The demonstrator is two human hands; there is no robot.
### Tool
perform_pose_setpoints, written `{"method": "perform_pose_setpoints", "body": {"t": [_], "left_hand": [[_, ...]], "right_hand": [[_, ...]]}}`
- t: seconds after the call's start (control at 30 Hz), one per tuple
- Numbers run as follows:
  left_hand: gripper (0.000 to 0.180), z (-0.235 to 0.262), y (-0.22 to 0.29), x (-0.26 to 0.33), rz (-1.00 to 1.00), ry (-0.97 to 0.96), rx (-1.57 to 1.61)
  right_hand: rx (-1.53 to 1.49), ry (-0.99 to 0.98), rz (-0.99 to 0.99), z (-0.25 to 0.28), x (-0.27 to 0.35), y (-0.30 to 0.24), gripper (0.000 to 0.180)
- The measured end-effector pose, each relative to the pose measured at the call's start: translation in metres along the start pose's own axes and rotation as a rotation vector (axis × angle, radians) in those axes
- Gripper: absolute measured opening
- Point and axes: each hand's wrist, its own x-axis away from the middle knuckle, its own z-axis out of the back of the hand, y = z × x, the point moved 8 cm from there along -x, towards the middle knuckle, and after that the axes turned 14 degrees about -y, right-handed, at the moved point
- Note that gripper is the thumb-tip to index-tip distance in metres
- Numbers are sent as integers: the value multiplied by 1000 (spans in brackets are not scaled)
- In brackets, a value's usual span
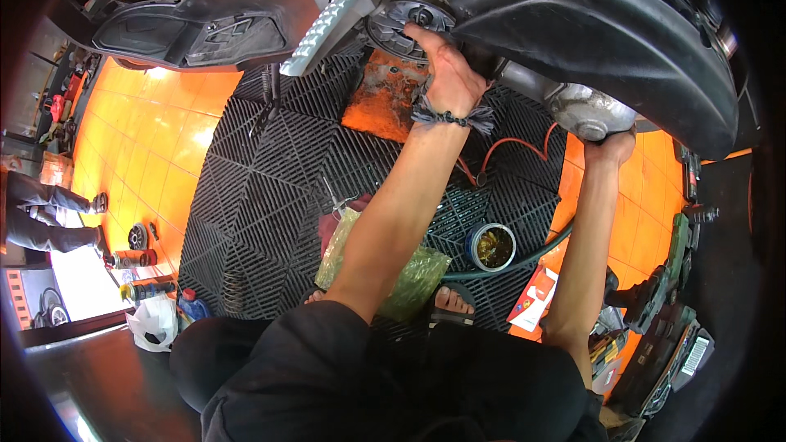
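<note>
A scooter's dark underside and body stretch across the top of the head view. My left hand, with a dark band at its wrist, reaches up to a round metal clutch. Its thumb lies along the clutch's face; the other fingers are mostly hidden behind the hand. Farther right, my right hand is closed against the underside of a rounded silver muffler end, fingertips out of sight. A ridged silver footrest sticks out left of the clutch.
Black ribbed matting lies over orange tiles. A tub of dark liquid stands by a green hose, near crumpled yellowish plastic. A red air hose curls behind. Tool cases line the right; another person's legs show at left.
</note>
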Motion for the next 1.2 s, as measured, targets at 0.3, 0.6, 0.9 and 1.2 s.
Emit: {"method": "perform_pose_setpoints", "body": {"t": [0.3,0.6,0.9,1.2], "left_hand": [[89,17,5,-19,43,-486,545],[96,18,-1,-8,25,26,-13],[101,34,2,47,377,164,-312],[54,138,12,159,754,315,-704]], "right_hand": [[762,258,917,-42,63,-57,34],[961,238,917,-36,60,-54,35],[1165,98,246,82,219,2,34],[994,-89,-494,195,413,0,14]]}}
